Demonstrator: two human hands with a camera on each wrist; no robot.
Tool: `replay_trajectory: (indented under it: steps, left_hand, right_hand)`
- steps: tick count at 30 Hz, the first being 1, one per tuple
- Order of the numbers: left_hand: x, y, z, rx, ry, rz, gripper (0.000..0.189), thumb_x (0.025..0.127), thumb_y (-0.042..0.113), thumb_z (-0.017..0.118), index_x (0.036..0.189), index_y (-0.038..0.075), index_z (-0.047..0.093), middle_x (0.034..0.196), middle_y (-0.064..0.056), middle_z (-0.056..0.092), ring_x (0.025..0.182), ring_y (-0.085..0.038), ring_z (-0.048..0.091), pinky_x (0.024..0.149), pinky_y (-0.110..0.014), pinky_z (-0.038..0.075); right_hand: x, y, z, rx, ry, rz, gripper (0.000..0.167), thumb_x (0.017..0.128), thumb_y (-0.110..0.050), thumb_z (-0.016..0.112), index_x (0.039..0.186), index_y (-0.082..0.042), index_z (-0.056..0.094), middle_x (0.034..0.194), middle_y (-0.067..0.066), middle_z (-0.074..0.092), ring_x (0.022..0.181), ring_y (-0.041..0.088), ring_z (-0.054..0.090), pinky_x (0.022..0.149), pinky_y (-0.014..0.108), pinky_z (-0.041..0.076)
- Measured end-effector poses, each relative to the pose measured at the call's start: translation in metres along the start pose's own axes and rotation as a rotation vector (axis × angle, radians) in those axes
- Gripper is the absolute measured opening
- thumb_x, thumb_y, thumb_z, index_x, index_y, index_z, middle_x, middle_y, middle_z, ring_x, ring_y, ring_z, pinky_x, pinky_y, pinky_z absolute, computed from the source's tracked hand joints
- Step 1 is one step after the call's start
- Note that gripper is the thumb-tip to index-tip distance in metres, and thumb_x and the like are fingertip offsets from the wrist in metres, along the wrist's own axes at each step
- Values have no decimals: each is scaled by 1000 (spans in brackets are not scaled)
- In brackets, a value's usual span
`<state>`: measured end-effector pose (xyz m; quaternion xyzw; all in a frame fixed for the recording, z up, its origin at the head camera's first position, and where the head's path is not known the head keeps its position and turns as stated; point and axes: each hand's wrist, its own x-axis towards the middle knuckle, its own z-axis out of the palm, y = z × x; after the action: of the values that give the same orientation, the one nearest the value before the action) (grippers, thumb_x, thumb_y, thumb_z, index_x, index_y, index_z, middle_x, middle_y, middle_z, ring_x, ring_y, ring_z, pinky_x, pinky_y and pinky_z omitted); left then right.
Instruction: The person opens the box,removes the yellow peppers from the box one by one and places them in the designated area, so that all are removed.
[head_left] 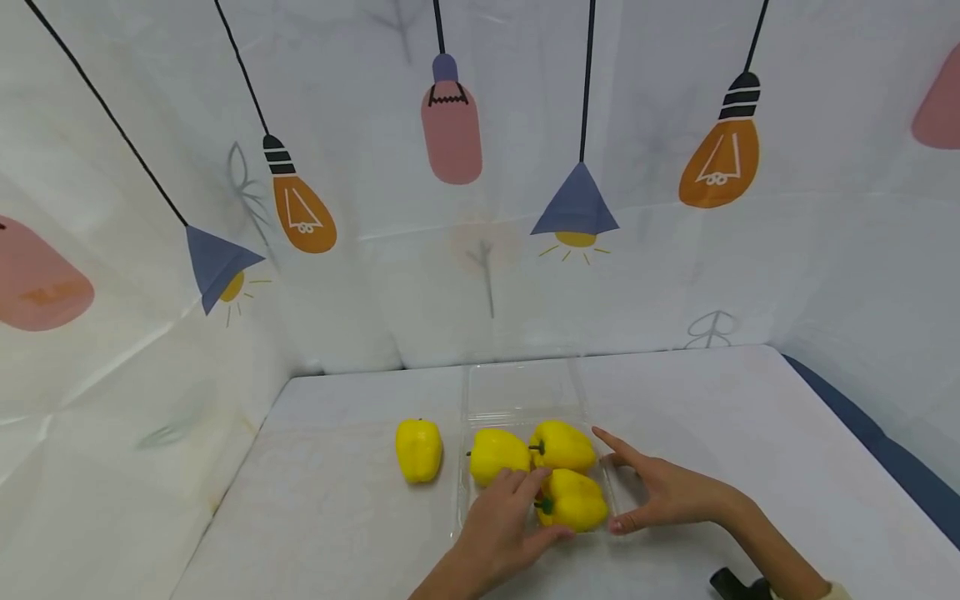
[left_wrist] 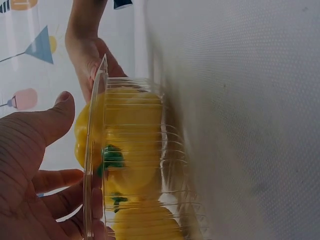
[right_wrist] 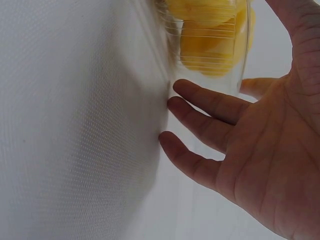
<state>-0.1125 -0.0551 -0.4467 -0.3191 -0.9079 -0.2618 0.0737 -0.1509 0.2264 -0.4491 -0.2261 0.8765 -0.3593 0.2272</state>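
A clear plastic clamshell container lies on the table with its lid folded back. Inside are three yellow bell peppers with green stems: one at left, one at the far right and one at the near right. My left hand reaches over the near rim, its fingers among the peppers and its thumb raised in the left wrist view. Along the container's right side, my right hand spreads its fingers, with the thumb by the near right corner. Neither hand grips a pepper.
A fourth yellow bell pepper stands on the white table, left of the container. A black object shows near the right forearm. White sheets printed with lamps hang behind and at the sides.
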Motion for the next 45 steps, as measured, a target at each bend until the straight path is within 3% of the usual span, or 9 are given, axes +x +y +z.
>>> replay_trajectory:
  steps: [7, 15, 27, 36, 45]
  left_hand:
    - [3, 2, 2, 29, -62, -52, 70, 79, 68, 54, 129, 19, 49, 107, 13, 58, 87, -2, 46, 77, -18, 44]
    - [5, 4, 6, 74, -54, -65, 73, 75, 65, 63, 130, 20, 48, 114, 10, 58, 90, -4, 48, 82, -22, 45]
    - [8, 6, 5, 69, -113, -127, 73, 78, 68, 54, 132, 19, 48, 119, 8, 57, 98, -7, 52, 88, -26, 46]
    - [10, 4, 3, 82, -125, -125, 72, 78, 72, 51, 129, 21, 52, 107, 12, 58, 84, -2, 47, 75, -20, 45]
    - [10, 2, -1, 87, -86, -94, 69, 77, 69, 56, 127, 21, 56, 98, 13, 59, 78, -1, 44, 70, -16, 41]
  right_hand:
    - [0, 3, 1, 8, -3, -2, 108, 76, -42, 76, 152, -28, 0, 137, 16, 45, 127, 42, 39, 94, 68, 31]
    - [1, 1, 1, 2, -5, 8, 108, 76, -43, 76, 152, -28, 0, 136, 14, 46, 126, 42, 40, 93, 69, 31]
    - [0, 1, 1, -1, 0, 13, 109, 75, -43, 76, 152, -28, 1, 136, 14, 47, 127, 42, 39, 93, 69, 30]
    - [0, 1, 1, -2, 2, -4, 109, 76, -42, 76, 152, -27, 1, 136, 15, 47, 127, 43, 39, 93, 69, 31]
    - [1, 2, 1, 5, 0, 7, 109, 75, -43, 77, 152, -28, 1, 137, 15, 46, 128, 43, 38, 93, 69, 30]
